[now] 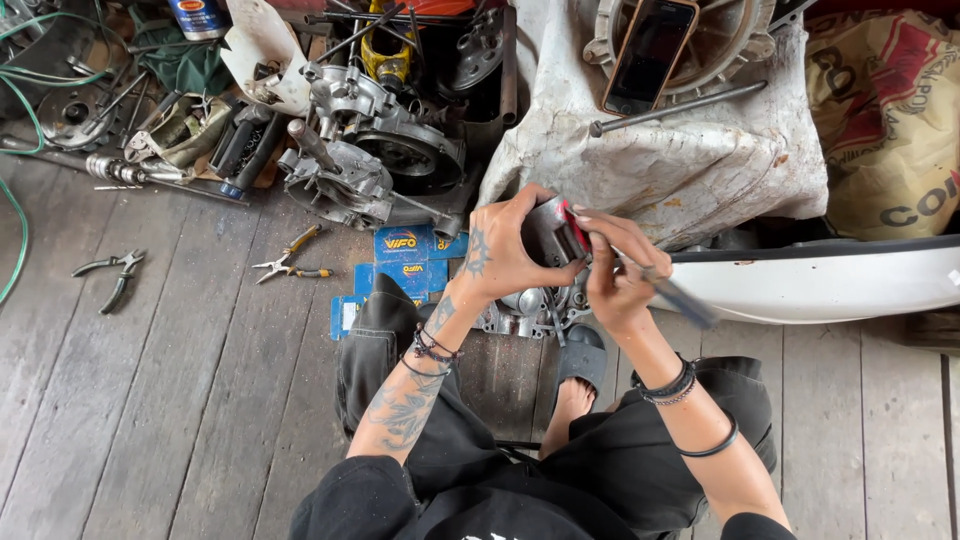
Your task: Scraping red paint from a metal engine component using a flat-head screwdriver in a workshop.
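My left hand [505, 245] grips a small grey metal part with a red edge [556, 233], held up above a grey engine casing [530, 308] that lies on the wooden floor between my knees. My right hand [617, 268] presses a thin dark tool [675, 293] against the red edge of that part; the tool's handle sticks out to the lower right. Both wrists wear dark bands. One foot in a grey sandal [582, 362] rests just below the casing.
Blue flat boxes [408, 262] lie left of the casing. Long-nose pliers [290, 262] and darker pliers [113, 276] lie on the planks. Engine halves [370, 150] and clutter fill the back left. A phone [650, 52] rests on a cloth-covered housing; a white panel [830, 285] is at right.
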